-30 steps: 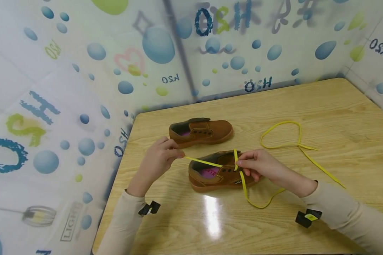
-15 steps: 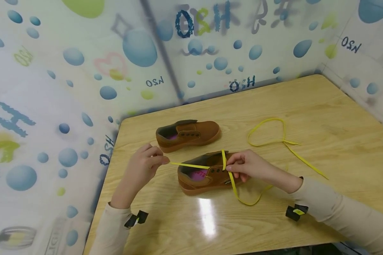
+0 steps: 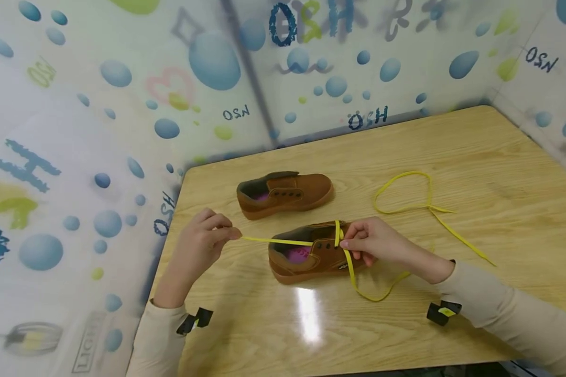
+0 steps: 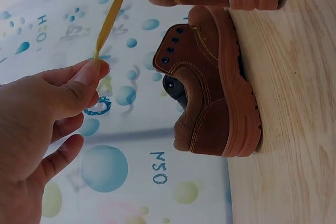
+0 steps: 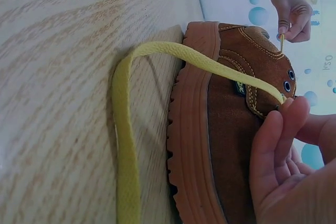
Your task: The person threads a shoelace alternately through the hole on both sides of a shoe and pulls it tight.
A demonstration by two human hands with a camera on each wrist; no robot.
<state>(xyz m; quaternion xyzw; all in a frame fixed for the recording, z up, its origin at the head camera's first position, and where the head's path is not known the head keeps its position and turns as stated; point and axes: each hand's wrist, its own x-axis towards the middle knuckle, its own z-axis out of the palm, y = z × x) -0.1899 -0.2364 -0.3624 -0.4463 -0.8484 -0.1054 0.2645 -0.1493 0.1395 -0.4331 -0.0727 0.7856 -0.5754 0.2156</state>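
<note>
A brown shoe (image 3: 330,261) stands upright on its sole on the wooden table (image 3: 245,324), heel towards the person's left and toe partly covered by the right hand (image 3: 374,241). It has yellowish stitching, a pink insole, a small dark side tag and a thick reddish-brown sole with a notched edge. A flat yellow shoelace (image 3: 283,241) runs taut from the shoe's opening to the thumb and fingers of the left hand (image 3: 200,238), which pinch it. One stretch crosses the tongue; another loops down onto the tabletop beside the sole. The right hand pinches the lace at the near eyelet row, though its fingers hide exactly which hole is threaded.
</note>
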